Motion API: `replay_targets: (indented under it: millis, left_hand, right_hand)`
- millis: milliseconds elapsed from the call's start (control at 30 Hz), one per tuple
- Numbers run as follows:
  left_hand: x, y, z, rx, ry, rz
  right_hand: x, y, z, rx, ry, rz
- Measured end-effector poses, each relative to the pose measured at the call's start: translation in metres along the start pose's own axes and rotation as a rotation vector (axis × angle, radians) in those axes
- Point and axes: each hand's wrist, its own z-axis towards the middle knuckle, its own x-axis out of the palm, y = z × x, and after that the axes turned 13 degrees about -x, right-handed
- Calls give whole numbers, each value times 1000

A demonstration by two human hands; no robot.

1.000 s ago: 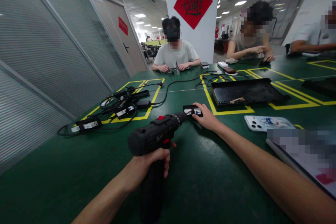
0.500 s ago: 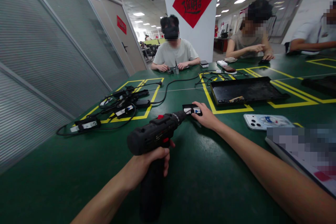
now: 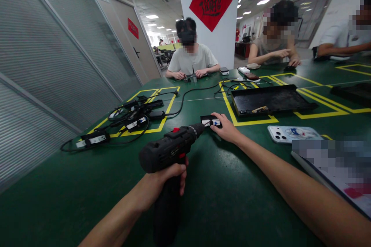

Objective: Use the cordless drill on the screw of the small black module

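My left hand is wrapped round the handle of a black cordless drill with red buttons. The drill's chuck points forward and right, its tip at a small black box with a white face and a blue spot. Whether the bit touches the box cannot be made out. My right hand grips the right end of that box on the green table, fingers over its top and thumb at the near side.
Black cables and adapters lie heaped at left within yellow tape. A black tray sits at right, a phone and a blurred flat item nearer. Across the table a person handles small parts; others sit at right.
The view has shifted very slightly. Both hands, the drill and the box keep practically the same positions relative to each other.
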Motion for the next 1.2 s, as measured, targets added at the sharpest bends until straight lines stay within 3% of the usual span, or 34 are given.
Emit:
replay_targets:
  millis: [1200]
  left_hand:
    - [-2, 7, 3, 31, 13, -43]
  right_hand:
    - [0, 0, 0, -8, 5, 7]
